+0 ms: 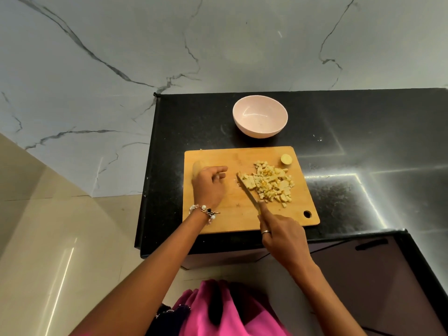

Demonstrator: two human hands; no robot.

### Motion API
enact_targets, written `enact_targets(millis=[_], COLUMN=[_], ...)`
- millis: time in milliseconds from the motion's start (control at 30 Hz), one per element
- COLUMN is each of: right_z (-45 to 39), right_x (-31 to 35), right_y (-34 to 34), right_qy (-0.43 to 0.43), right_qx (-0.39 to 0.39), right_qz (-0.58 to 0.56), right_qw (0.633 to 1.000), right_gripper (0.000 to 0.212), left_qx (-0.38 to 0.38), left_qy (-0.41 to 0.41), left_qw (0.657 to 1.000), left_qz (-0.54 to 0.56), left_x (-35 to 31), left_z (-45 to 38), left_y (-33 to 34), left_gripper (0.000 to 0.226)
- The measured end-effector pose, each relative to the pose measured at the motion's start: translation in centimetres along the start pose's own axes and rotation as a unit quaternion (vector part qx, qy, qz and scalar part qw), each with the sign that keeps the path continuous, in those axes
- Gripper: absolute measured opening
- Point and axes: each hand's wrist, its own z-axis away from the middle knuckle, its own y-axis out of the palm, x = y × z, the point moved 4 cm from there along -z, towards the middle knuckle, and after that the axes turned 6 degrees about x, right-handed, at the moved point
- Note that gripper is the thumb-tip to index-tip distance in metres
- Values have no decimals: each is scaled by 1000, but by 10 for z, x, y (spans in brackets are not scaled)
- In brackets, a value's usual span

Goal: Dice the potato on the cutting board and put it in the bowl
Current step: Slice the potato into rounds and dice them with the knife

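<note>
- Diced potato (271, 184): we find it right of our left hand (209, 187), whose loosely spread fingers (219, 169) stay apart from it.
- Knife (249, 192): our right hand (282, 235) grips it, blade against the dice.

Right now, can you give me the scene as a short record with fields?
board: wooden cutting board on black counter
potato: diced pile on board, end piece at far right corner
bowl: pink bowl beyond board, empty
right hand: holds knife, blade against pile
left hand: on board, holds nothing
</note>
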Motion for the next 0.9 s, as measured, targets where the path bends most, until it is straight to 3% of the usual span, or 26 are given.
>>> enact_targets(millis=[100, 233, 467, 567, 700, 800, 900], right_z=[3, -7, -22, -28, -29, -22, -16], right_x=[3, 4, -2, -8, -15, -22, -30], right_y=[16, 18, 24, 20, 8, -8, -23], right_qy=[-21, 3, 53, 109, 94, 86, 47], right_qx=[31, 16, 8, 3, -9, -47, -73], right_qz=[54, 94, 88, 45, -50, 2, 131], right_qw=[998, 995, 995, 993, 994, 995, 988], right_gripper=[48, 50, 62, 51, 43, 42, 51], left_qx=[-12, -1, 22, 43, 74, 79, 82], left_qy=[8, -4, -16, -11, 0, 97, 295], left_qw=[1000, 998, 997, 996, 994, 992, 942], left_qz=[28, 56, 70, 73, 79, 10, -141], left_x=[6, 11, 13, 9, 0, -11, -27], left_z=[5, 7, 5, 3, 4, 4, 8], left_y=[-10, -12, -16, -14, -6, 0, 15], left_gripper=[31, 29, 23, 21, 21, 24, 42])
